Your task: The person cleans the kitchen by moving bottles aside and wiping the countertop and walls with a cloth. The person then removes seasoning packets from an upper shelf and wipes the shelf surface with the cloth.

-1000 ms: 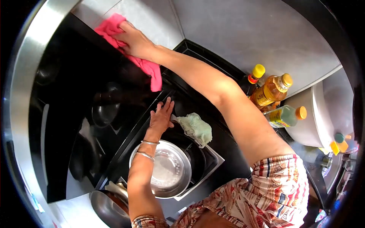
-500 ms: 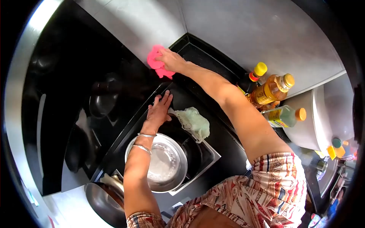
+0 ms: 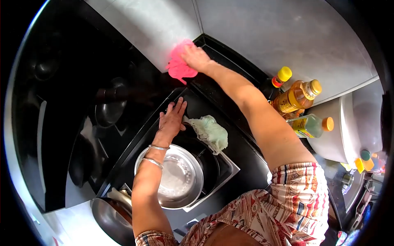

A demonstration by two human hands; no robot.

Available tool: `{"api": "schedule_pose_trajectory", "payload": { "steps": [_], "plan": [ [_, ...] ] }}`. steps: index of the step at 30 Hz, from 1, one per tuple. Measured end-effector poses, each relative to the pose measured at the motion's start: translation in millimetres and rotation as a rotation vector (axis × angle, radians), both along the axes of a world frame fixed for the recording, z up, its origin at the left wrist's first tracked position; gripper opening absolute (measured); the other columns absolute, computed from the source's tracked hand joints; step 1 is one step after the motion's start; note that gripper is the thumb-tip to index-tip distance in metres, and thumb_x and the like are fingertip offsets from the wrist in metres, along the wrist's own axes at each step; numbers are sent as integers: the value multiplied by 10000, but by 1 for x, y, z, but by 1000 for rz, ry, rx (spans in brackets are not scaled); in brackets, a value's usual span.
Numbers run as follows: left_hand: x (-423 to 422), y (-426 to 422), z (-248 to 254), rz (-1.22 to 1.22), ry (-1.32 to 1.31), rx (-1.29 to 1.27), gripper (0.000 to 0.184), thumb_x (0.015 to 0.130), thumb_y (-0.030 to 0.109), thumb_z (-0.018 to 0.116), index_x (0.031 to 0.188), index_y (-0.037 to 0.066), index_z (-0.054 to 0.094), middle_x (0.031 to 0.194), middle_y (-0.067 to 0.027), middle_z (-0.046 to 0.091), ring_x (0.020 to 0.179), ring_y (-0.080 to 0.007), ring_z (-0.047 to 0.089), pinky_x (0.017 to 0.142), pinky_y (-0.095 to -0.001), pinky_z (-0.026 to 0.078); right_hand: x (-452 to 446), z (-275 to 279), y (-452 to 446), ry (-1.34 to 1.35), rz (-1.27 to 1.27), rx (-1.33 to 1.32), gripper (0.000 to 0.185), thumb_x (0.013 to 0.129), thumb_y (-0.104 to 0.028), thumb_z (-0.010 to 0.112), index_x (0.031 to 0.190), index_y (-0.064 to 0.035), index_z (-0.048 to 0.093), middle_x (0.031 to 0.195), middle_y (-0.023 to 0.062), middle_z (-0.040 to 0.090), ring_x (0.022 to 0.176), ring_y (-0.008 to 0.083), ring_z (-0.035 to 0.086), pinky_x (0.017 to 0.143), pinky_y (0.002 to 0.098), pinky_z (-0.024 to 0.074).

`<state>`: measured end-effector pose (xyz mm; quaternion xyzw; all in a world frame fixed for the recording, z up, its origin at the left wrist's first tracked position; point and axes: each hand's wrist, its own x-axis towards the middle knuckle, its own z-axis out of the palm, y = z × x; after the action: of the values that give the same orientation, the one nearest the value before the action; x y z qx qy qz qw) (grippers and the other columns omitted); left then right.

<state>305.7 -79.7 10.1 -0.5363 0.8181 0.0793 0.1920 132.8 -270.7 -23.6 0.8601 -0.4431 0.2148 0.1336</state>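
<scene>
A bright pink cloth [image 3: 179, 65] is pressed against the tiled wall near the corner, gripped by my right hand [image 3: 196, 58]. My left hand [image 3: 172, 117] rests flat on the black stove top [image 3: 242, 137], its fingers stretched out. Just right of that hand, a crumpled pale green cloth [image 3: 210, 132] lies at the edge of the burner. Under my left forearm stands a round metal pan [image 3: 180, 176], partly hidden by the arm.
A dark-capped bottle with a yellow top [image 3: 283, 74], an amber oil bottle [image 3: 298, 97] and a clear bottle [image 3: 310, 126] stand by the right wall. Behind them is a white container [image 3: 334, 137]. A dark wok [image 3: 108, 219] sits at the lower left beside the glossy black panel [image 3: 61, 102].
My right hand has moved the pink cloth a little to the right and up along the wall. My left hand stays in place on the stove top.
</scene>
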Motion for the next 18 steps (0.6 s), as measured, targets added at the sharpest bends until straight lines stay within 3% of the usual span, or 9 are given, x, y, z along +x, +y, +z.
{"api": "schedule_pose_trajectory", "payload": {
  "steps": [2, 4, 5, 6, 8, 9, 11, 14, 18],
  "plan": [
    [-1, -1, 0, 0, -6, 1, 995, 600, 236, 786, 1414, 210, 214, 1490, 76, 126, 1278, -246, 266, 913, -502, 422, -18, -3, -19, 22, -251, 263, 285, 894, -229, 424, 1088, -92, 582, 1112, 195, 505, 999, 366, 553, 741, 467, 483],
    [-1, 0, 1, 3, -9, 9, 994, 599, 240, 785, 1414, 212, 215, 1490, 76, 127, 1276, -245, 268, 913, -502, 422, -40, -4, -37, -274, -437, 386, 326, 885, -242, 435, 1134, -61, 543, 1144, 217, 497, 989, 354, 570, 759, 472, 487],
    [-1, -2, 3, 4, -7, 17, 994, 599, 244, 784, 1414, 214, 216, 1490, 76, 127, 1275, -243, 270, 913, -502, 422, -45, -6, -35, -36, -360, 259, 325, 876, -248, 460, 1139, -59, 478, 1059, 219, 495, 852, 395, 593, 686, 458, 518],
    [-1, -3, 3, 5, -6, 17, 994, 599, 244, 784, 1414, 214, 216, 1490, 76, 127, 1275, -243, 270, 913, -502, 422, -43, 2, -33, -34, -359, 259, 325, 876, -248, 460, 1139, -59, 478, 1059, 219, 495, 852, 395, 593, 686, 458, 518],
    [0, -3, 1, 2, -1, 13, 1005, 592, 237, 786, 1416, 221, 210, 1492, 76, 124, 1275, -242, 270, 913, -506, 421, -36, 16, -29, -436, -519, 301, 429, 854, -300, 486, 1177, -21, 446, 1074, 233, 533, 939, 390, 584, 719, 460, 510],
    [0, -3, 1, 3, -3, 11, 1005, 592, 237, 786, 1416, 221, 210, 1492, 76, 124, 1275, -242, 270, 913, -506, 421, -38, 23, -32, -438, -517, 300, 429, 854, -300, 486, 1177, -21, 446, 1074, 233, 533, 939, 390, 584, 719, 460, 510],
    [0, -2, 2, 3, 43, 7, 978, 602, 169, 784, 1409, 198, 234, 1489, 62, 141, 1288, -244, 278, 901, -508, 412, -42, 36, -36, -414, -477, 630, 541, 835, -343, 498, 1229, 16, 400, 1121, 253, 544, 1013, 364, 566, 805, 451, 485],
    [0, -2, 3, 8, 51, 17, 975, 603, 170, 784, 1409, 197, 235, 1489, 63, 142, 1289, -247, 275, 899, -503, 411, -30, 30, -41, -374, -530, 629, 589, 827, -370, 501, 1246, 29, 389, 1140, 266, 542, 1048, 346, 554, 877, 432, 451],
    [3, 0, -1, -12, 71, -1, 979, 599, 171, 784, 1409, 198, 235, 1489, 63, 142, 1287, -255, 276, 902, -516, 406, -32, 46, -42, -449, -426, 729, 480, 797, -255, 462, 1175, 40, 485, 1134, 254, 553, 1073, 357, 535, 908, 413, 435]
  ]
}}
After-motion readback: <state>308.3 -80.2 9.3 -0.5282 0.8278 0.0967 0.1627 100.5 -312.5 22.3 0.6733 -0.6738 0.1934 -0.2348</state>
